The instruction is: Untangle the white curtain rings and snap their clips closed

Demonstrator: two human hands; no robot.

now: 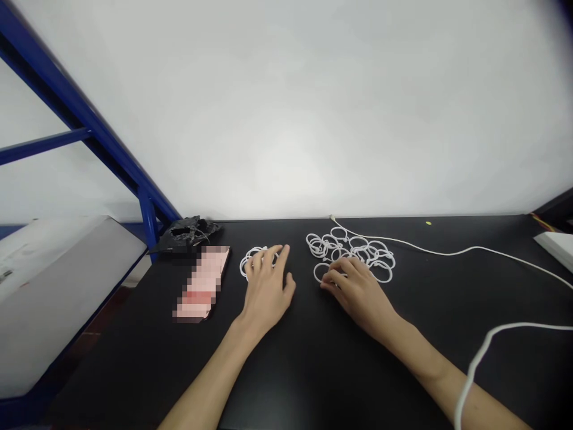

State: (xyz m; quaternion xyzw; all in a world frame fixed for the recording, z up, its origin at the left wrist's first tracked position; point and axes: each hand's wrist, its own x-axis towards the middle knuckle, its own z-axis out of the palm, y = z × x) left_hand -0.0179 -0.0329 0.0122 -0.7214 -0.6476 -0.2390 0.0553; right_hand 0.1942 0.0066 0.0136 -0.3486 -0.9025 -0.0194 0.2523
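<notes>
My left hand [267, 286] lies palm down with its fingers spread over a small cluster of thin white rings [243, 263], hiding part of them. To the right, several more white rings [316, 245] are heaped in a loose, overlapping pile on the black table. At the near edge of this pile is my right hand [356, 291], its fingers curled and the fingertips pinched at the rim of one white ring [315, 272]. The palm covers some rings behind it.
A phone [203, 283] with a blurred-out screen lies left of my left hand. Behind it is crumpled black plastic [190, 232]. A white cable [441, 253] crosses the table's right side; another cable [486, 346] passes over my right forearm. Blue metal bars [102, 137] rise at left.
</notes>
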